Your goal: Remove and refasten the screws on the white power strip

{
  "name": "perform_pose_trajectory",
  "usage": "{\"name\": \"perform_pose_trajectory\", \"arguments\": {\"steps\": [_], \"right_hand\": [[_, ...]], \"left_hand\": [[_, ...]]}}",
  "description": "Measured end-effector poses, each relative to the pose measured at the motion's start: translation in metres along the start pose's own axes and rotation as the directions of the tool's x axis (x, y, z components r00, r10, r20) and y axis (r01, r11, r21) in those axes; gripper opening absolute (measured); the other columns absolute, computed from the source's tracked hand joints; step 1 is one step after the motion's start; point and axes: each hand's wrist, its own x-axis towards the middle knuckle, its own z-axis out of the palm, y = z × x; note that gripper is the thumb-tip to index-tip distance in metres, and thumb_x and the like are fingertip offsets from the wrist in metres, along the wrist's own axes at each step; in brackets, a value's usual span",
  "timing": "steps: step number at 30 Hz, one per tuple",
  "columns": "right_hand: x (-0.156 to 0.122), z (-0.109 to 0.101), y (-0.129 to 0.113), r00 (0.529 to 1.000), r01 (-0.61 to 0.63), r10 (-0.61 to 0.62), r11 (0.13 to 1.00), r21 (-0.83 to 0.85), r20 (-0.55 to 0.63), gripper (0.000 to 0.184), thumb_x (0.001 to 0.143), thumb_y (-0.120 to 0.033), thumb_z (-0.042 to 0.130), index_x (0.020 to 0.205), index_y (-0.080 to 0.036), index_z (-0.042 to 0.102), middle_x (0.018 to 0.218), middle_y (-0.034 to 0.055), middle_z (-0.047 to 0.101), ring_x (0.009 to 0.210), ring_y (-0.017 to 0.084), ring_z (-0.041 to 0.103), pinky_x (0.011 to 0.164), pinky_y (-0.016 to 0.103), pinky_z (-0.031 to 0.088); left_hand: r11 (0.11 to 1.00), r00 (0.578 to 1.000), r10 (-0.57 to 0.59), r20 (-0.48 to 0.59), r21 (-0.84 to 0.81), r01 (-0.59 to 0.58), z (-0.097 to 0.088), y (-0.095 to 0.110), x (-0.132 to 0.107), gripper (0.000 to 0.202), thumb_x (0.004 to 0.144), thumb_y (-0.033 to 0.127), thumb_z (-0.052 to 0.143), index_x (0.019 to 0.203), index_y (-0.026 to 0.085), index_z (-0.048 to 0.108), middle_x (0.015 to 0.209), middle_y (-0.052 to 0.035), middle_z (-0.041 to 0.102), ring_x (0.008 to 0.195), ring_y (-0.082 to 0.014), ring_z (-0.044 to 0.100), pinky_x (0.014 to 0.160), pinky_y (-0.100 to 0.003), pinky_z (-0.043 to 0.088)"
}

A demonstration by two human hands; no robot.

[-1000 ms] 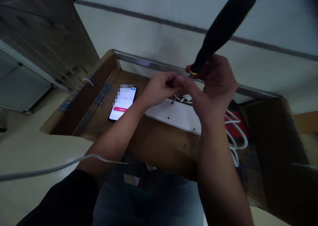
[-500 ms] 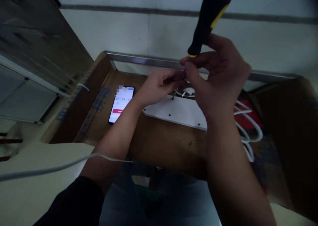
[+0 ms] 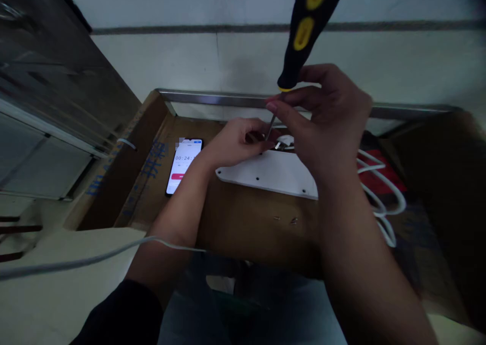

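My right hand (image 3: 326,122) is shut on a screwdriver (image 3: 307,31) with a black and yellow handle, pinching it low near the thin metal shaft. The shaft slants down toward my left hand (image 3: 239,142), whose fingers are bunched at its tip, just above the far edge of a white plastic panel (image 3: 266,173). Whatever those fingers may hold is hidden. The panel has several small holes and lies on brown cardboard (image 3: 254,223). Two small metal screws (image 3: 284,219) lie on the cardboard near my hands.
A smartphone (image 3: 184,165) showing a timer lies left of the panel. White cable (image 3: 383,193) loops over a red item (image 3: 375,170) on the right. A steel rail (image 3: 228,99) runs along the wall behind the box, and a grey cable (image 3: 94,259) crosses my left forearm.
The view has levelled and shifted slightly. The screwdriver stands more upright, and my hands have moved a little lower, closer to the panel's far edge.
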Motion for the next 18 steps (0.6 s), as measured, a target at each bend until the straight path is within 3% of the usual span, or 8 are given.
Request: {"name": "perform_pose_trajectory", "arguments": {"steps": [3,7,11,18], "right_hand": [[-0.003,0.000,-0.002,0.998,0.007,-0.008,1.000,0.009,0.069,0.042,0.087,-0.038,0.076,0.121,-0.018,0.060,0.104,0.0011,0.073,0.101,0.012,0.075,0.092,0.027,0.066],[-0.005,0.000,-0.007,0.993,0.019,-0.025,0.999,0.049,0.117,0.033,0.095,-0.030,0.064,0.124,-0.019,0.056,0.115,0.0023,0.072,0.109,0.012,0.075,0.099,0.026,0.065],[-0.005,0.001,-0.015,0.994,0.056,-0.064,0.994,0.097,0.085,0.045,0.086,-0.035,0.077,0.121,-0.019,0.055,0.126,0.0031,0.066,0.107,0.010,0.074,0.092,0.020,0.065],[-0.003,0.002,-0.029,0.981,0.158,-0.157,0.987,-0.001,-0.110,0.036,0.088,-0.044,0.075,0.102,-0.012,0.064,0.092,0.0019,0.061,0.079,0.001,0.055,0.070,0.018,0.048]], "left_hand": [[0.997,0.999,-0.025,0.036,0.069,0.022,-0.005,0.000,-0.002,0.014,0.090,0.017,0.062,0.097,0.014,0.074,0.097,-0.0059,0.078,0.089,-0.0154,0.072,0.079,-0.026,0.055],[0.996,0.997,-0.066,0.041,0.061,0.064,-0.006,-0.001,-0.003,0.018,0.091,0.017,0.062,0.101,0.013,0.077,0.100,-0.0063,0.081,0.090,-0.0158,0.073,0.082,-0.027,0.055],[0.997,0.999,-0.045,-0.023,0.055,0.047,-0.004,-0.004,-0.002,0.017,0.091,0.023,0.070,0.101,0.011,0.078,0.095,-0.0072,0.080,0.089,-0.0165,0.073,0.081,-0.028,0.054],[0.988,0.993,-0.092,-0.073,0.117,0.100,0.001,-0.002,0.001,0.017,0.086,0.030,0.080,0.087,0.014,0.075,0.081,-0.0022,0.075,0.075,-0.0126,0.066,0.070,-0.025,0.049]]}}
